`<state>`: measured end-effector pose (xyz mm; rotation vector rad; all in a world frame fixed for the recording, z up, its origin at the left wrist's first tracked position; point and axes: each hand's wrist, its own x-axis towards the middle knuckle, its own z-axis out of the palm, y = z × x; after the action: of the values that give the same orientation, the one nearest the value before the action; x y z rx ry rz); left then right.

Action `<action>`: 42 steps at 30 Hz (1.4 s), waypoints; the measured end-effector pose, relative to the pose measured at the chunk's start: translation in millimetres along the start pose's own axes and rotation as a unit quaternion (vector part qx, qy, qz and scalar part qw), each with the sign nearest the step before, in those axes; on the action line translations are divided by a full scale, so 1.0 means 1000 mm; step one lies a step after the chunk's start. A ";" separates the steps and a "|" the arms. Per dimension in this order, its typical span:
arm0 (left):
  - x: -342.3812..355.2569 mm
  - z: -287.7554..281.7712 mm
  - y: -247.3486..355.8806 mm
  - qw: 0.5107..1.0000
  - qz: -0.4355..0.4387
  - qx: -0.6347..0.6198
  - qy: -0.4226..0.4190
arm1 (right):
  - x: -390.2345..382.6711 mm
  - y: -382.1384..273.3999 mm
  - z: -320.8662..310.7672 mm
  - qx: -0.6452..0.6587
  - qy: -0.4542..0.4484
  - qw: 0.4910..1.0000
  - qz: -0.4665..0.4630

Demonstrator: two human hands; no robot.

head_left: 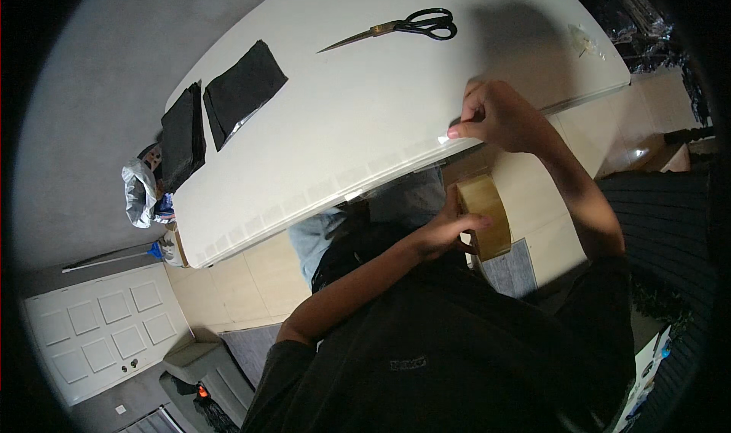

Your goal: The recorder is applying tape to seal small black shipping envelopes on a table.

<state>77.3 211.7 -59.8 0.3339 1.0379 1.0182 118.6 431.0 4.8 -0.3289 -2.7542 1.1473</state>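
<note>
The left hand (445,231) is clamped on a roll of tan packing tape (485,217), fingers wrapped around its near side and the thumb lying across its outer band, holding it in the air just below the near edge of the white table (358,105). The right hand (499,117) rests on that table edge with its fingers drawn together in a pinch — thumb and forefinger pressed down against the rim, where a small glint shows at the fingertip; it is probably the clear end of the tape, though the view is too dim there to be sure. The roll sits between the two hands, close under the right one and well clear of the tabletop. Along the near rim of the table runs a row of faint, pale rectangles (they look like short strips stuck side by side). Farther across the table lie black-handled scissors (403,28), blades closed and pointing to the person's left, well apart from both hands. Toward the left end sit a folded black cloth piece (244,90) and, beside it at the table's corner, a stack of black material (183,136). A crumpled silvery bag (141,193) hangs just off that corner. A scrap of clear plastic (585,41) lies near the far right corner — untouched.
</note>
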 end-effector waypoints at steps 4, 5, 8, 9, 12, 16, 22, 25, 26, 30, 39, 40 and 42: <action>0.002 -0.004 -0.003 1.000 0.001 0.004 -0.005 | 0.000 0.000 0.001 -0.010 0.012 1.000 -0.015; 0.002 -0.004 -0.003 1.000 0.001 0.004 -0.005 | 0.000 0.000 0.002 -0.001 0.021 1.000 -0.005; 0.004 -0.006 -0.004 1.000 -0.001 0.006 -0.011 | 0.000 0.004 0.005 0.004 0.034 0.999 -0.003; 0.007 -0.007 -0.006 1.000 -0.001 0.008 -0.010 | 0.000 0.004 0.005 -0.002 0.038 0.999 -0.011; 0.007 -0.007 -0.006 1.000 -0.001 0.005 -0.009 | 0.000 0.005 0.007 -0.021 0.053 0.997 -0.044; 0.008 -0.006 -0.006 1.000 -0.008 0.013 -0.006 | 0.000 0.004 0.005 -0.031 0.028 0.999 0.005; 0.007 -0.005 -0.007 1.000 0.000 0.006 0.005 | 0.012 0.018 -0.017 -0.170 0.037 0.984 0.034; 0.012 -0.007 -0.013 1.000 0.001 0.021 0.010 | 0.017 0.025 -0.025 -0.123 0.000 0.992 0.041; 0.013 -0.007 -0.013 1.000 0.002 0.022 0.010 | 0.021 0.024 -0.021 -0.081 0.017 0.997 0.001; 0.014 -0.010 -0.014 1.000 0.003 0.006 0.001 | 0.023 0.015 -0.006 -0.122 -0.029 0.991 -0.038; 0.010 -0.007 -0.005 0.999 0.001 0.043 0.021 | 0.051 0.026 -0.062 -0.159 -0.078 0.983 0.049; 0.011 -0.006 -0.007 0.999 0.005 0.025 0.020 | 0.068 0.039 -0.064 -0.135 -0.012 0.991 -0.023; 0.015 -0.007 -0.008 1.000 -0.004 0.022 0.014 | 0.109 0.066 -0.055 -0.162 0.125 0.963 -0.175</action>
<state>77.5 218.4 -77.1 0.3524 1.0884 0.9964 34.3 541.3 1.0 -0.0117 -2.6236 0.5305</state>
